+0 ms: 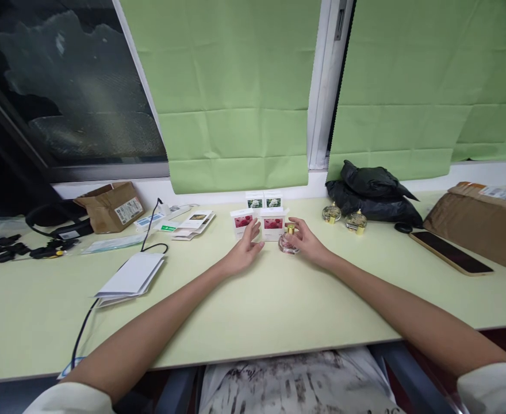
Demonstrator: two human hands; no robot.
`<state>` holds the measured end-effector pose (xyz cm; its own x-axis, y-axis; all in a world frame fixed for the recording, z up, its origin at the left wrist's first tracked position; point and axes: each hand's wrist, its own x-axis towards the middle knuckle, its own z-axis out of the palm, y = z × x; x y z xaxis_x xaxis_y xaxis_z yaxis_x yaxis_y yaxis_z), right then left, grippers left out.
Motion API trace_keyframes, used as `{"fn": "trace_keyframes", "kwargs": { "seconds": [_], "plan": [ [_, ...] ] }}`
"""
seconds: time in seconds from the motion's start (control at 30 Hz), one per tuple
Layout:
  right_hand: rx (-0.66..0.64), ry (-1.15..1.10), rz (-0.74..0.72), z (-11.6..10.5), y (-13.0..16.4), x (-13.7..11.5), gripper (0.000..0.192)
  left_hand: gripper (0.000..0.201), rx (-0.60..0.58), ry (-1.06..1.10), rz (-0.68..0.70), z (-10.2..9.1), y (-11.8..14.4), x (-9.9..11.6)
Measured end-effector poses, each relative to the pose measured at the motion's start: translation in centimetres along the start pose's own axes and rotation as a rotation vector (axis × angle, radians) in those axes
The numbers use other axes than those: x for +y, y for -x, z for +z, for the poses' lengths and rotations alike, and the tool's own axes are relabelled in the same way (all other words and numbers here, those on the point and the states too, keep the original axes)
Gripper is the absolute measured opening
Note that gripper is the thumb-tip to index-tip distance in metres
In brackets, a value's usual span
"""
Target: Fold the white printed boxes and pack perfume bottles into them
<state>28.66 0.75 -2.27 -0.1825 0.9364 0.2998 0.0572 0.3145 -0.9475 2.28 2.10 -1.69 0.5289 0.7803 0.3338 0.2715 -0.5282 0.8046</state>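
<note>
Well left of the right red-flower carton point(273, 231) lies folded white card point(131, 273), seemingly kept aside on the desk point(253, 313); just left of that carton, the left hand point(243, 252) has fingers loosely spread by the left red-flower carton point(238, 223), perhaps to steady it, contact unclear; just right, the right hand point(308, 244) grips the pink perfume bottle point(288, 246) near its gold cap point(290, 229), likely for control; farther right, two perfume bottles point(331, 213) sit near the black plastic bag point(371, 198).

Left arm point(167, 319) is pointing toward 2 o'clock, left fingers point(249, 231) standing apart; right arm point(399, 307) pointing toward 10 o'clock, right fingers point(297, 222) gripping.
</note>
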Motion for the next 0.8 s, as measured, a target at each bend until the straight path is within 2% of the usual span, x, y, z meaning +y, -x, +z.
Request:
{"fn": "trace_keyframes", "kwargs": {
  "seconds": [0.13,0.27,0.47,0.63,0.8],
  "plan": [
    [-0.055,0.011,0.028,0.4,0.3,-0.4,0.1,0.085,0.009,0.028,0.015,0.0,-0.1,0.0],
    [-0.086,-0.029,0.026,0.3,0.2,-0.2,0.102,0.083,0.045,-0.03,0.002,-0.1,-0.1,0.2],
    [-0.1,-0.007,-0.029,0.1,0.1,-0.2,0.08,0.076,0.157,-0.157,-0.015,-0.2,0.1,0.6],
    [-0.155,-0.006,-0.045,0.1,0.4,-0.5,0.067,0.055,0.178,-0.198,-0.001,-0.2,0.4,2.1],
    [-0.171,0.021,-0.069,0.1,0.7,-0.7,0.06,0.068,0.26,-0.206,0.086,-0.4,0.8,3.3]
  ]
}}
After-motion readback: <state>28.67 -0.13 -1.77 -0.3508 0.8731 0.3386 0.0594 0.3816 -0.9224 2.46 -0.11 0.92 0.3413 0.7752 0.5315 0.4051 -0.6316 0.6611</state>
